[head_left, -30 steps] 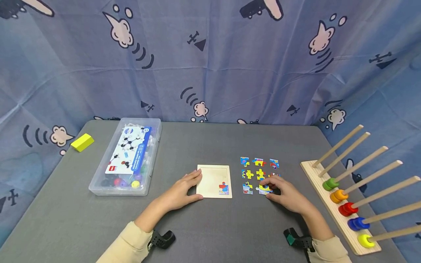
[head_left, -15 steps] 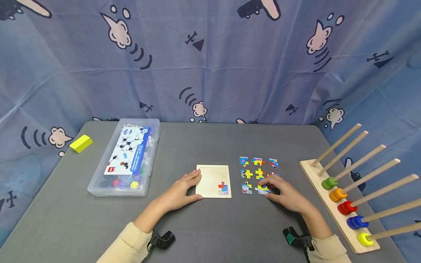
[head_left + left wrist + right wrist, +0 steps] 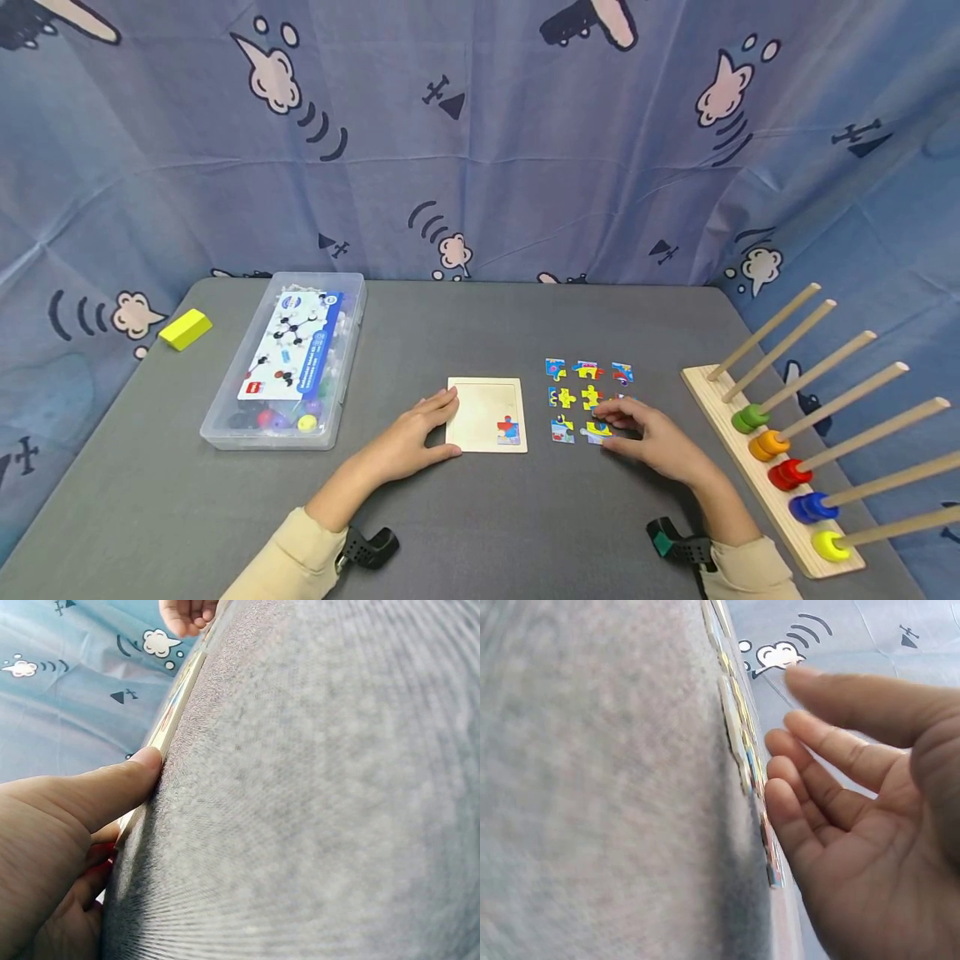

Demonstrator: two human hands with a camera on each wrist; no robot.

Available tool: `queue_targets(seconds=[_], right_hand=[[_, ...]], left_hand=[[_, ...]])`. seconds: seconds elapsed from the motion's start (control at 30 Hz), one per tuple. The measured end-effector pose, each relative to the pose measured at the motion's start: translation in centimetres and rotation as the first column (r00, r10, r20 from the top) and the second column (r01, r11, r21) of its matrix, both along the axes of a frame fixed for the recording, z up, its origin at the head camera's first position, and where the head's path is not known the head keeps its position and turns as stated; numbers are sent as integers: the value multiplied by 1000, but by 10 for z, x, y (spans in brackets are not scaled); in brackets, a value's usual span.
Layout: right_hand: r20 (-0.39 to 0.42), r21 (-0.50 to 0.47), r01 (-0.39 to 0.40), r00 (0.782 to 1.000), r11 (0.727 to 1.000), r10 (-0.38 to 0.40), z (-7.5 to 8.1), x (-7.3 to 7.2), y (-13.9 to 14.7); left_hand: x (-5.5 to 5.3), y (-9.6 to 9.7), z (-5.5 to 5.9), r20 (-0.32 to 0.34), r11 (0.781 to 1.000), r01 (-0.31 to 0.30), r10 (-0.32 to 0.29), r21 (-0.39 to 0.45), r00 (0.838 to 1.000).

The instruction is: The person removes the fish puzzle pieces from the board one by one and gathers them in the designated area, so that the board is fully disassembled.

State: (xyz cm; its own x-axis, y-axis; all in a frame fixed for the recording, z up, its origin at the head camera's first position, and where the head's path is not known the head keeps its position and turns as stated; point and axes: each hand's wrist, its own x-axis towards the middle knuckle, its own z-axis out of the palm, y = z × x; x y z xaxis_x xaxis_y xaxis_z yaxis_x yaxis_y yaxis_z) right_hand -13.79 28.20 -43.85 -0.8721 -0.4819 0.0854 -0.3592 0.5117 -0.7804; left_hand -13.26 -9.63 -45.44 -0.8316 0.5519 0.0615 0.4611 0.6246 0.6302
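Note:
A shallow square wooden puzzle tray [image 3: 476, 408] lies on the grey table, with one red-and-blue jigsaw piece [image 3: 508, 432] in its lower right corner. My left hand [image 3: 412, 432] holds the tray at its left side, thumb at the near left corner and fingers along the left edge. Loose jigsaw pieces [image 3: 590, 397] lie in rows to the right of the tray. Over the right part of these rows hovers my right hand [image 3: 651, 437], thumb and loosely bent fingers apart beside the near middle piece [image 3: 597, 430]. Nothing sits between them in the right wrist view; the hand partly hides the right column.
At the left stands a clear plastic case [image 3: 341, 400] of molecular model parts. A yellow block [image 3: 185, 329] lies at the table's left edge. Along the right side runs a wooden peg board [image 3: 701, 383] with upright rods and coloured rings.
My right hand's fingertips have shifted slightly off the near middle piece, so more of it shows. The left hand and the tray stay in place.

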Motion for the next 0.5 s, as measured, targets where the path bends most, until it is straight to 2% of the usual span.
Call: queue_targets(seconds=[0.27,0.5], right_hand=[[26,-91,-81,996,993,84,5,3,-15],[46,-50,-109,993,993,111,9,2,-39]], left_hand=[[-1,1,-1,-8,1000,8,-8,12,1000],[-2,0,-2,-8,1000,7,-7,3,1000]])
